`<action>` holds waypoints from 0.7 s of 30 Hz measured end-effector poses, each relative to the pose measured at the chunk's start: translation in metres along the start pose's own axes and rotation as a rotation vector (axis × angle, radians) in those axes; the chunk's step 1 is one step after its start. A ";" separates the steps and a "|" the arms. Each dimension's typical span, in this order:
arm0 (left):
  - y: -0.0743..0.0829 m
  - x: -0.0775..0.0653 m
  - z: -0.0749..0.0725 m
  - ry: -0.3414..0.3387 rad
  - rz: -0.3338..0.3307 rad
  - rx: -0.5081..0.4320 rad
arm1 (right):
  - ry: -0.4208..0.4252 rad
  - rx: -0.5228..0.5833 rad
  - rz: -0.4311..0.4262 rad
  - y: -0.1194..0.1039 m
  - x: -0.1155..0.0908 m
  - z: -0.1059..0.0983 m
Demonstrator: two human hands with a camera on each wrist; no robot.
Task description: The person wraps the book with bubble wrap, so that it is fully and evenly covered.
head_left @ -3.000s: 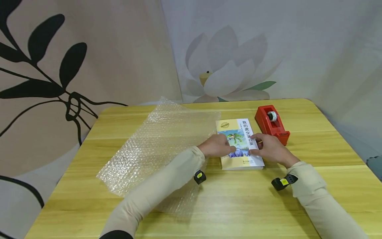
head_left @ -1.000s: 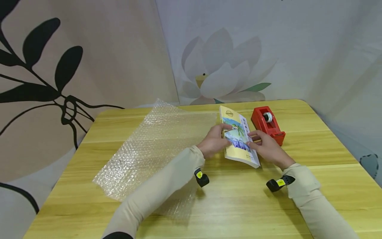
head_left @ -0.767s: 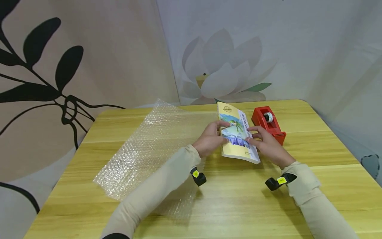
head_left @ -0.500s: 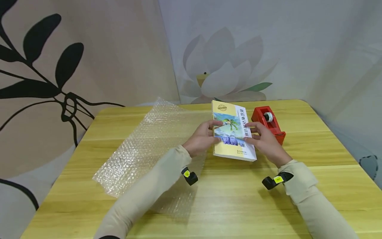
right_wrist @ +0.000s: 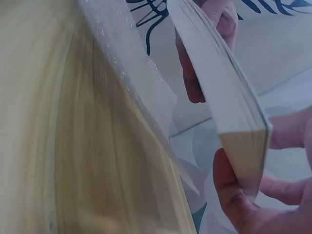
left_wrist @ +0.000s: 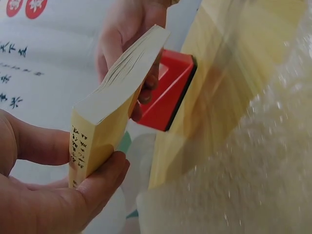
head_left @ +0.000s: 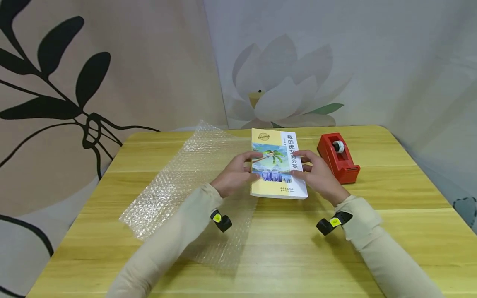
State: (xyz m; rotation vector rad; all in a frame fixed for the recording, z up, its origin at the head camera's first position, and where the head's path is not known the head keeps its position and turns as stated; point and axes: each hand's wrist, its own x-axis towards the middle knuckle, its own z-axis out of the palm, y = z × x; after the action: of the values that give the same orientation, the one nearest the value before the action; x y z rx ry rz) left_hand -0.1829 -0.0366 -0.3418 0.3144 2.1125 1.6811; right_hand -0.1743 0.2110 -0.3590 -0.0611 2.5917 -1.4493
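Observation:
A paperback book [head_left: 273,184] with a yellow, blue and white cover is held up off the table between both hands. My left hand [head_left: 234,176] pinches its spine side, thumb on the cover and fingers beneath, as the left wrist view shows the yellow spine [left_wrist: 100,146] between them. On the opposite edge my right hand [head_left: 318,174] grips the book, and in the right wrist view its page block [right_wrist: 222,83] faces the camera. Below and left of the book lies a sheet of clear bubble wrap [head_left: 167,194], partly covered by the left forearm.
A red tape dispenser [head_left: 338,159] with a roll of tape stands behind the right hand. All of this is on a wooden table [head_left: 283,256], whose back edge meets a printed curtain [head_left: 156,62] with leaf and lotus pictures.
The book, flat on the table at first, has been lifted and tilted, then carried left toward the bubble wrap. The left hand now pinches its spine side. The wrap and dispenser stay put.

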 end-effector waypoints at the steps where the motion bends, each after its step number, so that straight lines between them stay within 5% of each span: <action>1: 0.000 -0.001 -0.002 0.001 -0.005 0.006 | -0.001 0.003 -0.002 -0.001 0.001 0.002; 21: -0.023 -0.018 -0.040 0.042 -0.053 -0.034 | -0.080 0.026 -0.058 -0.023 0.014 0.040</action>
State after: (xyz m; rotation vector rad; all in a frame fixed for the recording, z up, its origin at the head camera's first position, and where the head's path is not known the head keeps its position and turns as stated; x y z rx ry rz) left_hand -0.1832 -0.0845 -0.3534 0.2124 2.1007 1.7054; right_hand -0.1820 0.1635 -0.3623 -0.1876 2.5267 -1.4684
